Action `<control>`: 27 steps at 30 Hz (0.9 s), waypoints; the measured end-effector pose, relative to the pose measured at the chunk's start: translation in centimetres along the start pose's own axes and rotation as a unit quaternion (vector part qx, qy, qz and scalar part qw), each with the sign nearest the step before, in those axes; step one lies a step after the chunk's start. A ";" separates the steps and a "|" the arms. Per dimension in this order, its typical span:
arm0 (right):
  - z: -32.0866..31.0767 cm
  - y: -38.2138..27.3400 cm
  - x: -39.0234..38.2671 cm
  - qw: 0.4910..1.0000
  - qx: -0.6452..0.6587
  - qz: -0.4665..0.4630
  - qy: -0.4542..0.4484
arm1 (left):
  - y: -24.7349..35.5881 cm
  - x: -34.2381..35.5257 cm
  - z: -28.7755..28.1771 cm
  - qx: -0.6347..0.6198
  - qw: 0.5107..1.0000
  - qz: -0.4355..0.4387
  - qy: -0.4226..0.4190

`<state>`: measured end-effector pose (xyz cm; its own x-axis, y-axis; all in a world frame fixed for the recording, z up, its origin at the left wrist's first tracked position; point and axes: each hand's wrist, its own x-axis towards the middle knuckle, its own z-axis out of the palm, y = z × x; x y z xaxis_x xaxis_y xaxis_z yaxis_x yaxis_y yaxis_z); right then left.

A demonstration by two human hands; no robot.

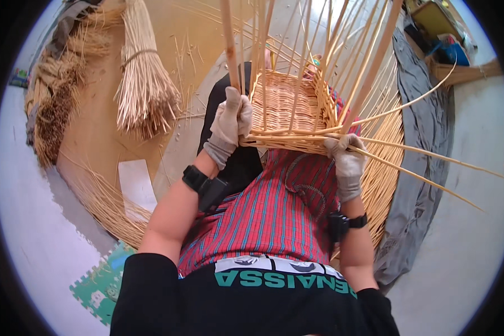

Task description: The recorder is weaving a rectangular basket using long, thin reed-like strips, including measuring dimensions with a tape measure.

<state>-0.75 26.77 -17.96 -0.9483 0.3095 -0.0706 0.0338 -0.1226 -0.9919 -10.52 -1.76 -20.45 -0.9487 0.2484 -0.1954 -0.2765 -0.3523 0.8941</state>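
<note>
A square wicker basket (285, 103) of pale rods, with many long stakes standing up from its rim, is held above my lap on a red striped cloth (263, 207). My left hand (229, 120), in a pale glove, is closed at the basket's near left corner, beside a thick upright stake. My right hand (346, 157), also gloved, is closed on the rods at the near right corner, where long loose rods stick out to the right. The fingertips of both hands are partly hidden by the weave.
A tied bundle of pale rods (143, 84) and darker bundles (59, 112) lie at left, near a white board (137, 187) and green foam mat (98, 280). Loose rods (378, 213) lie at right beside grey sheeting (411, 168); assorted items (442, 33) stand at back right.
</note>
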 end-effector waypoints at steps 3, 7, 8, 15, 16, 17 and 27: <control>-0.4 1.6 1.3 1.000 -0.001 0.016 0.019 | 0.3 0.2 -0.8 -0.064 0.995 -0.023 -0.066; -0.3 0.1 0.4 0.997 0.065 0.035 -0.014 | 1.1 0.1 -1.5 -0.086 0.992 -0.014 -0.091; -0.1 -0.4 0.3 0.997 0.064 0.045 -0.014 | 1.2 -0.2 -1.6 -0.031 0.995 -0.011 -0.093; 0.9 -1.5 0.2 0.999 -0.003 0.044 0.025 | 0.7 -2.8 -1.3 0.134 0.987 0.034 -0.082; 1.0 -1.5 0.2 0.999 -0.012 0.035 0.024 | 0.6 -2.9 -1.1 0.160 0.984 0.038 -0.074; 1.0 -1.4 0.3 0.999 -0.015 0.037 0.027 | 0.6 -2.9 -1.0 0.187 0.979 0.042 -0.067; 6.3 -6.1 -6.3 0.892 -0.309 -0.328 -0.033 | 0.3 -3.3 0.2 0.294 0.952 0.088 0.009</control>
<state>3.02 19.64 -10.82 -0.8435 0.0643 0.5333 -0.3878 0.6139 -0.6875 -7.46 -2.52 -19.52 -0.9761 0.2159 -0.0245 0.0153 0.1809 0.9834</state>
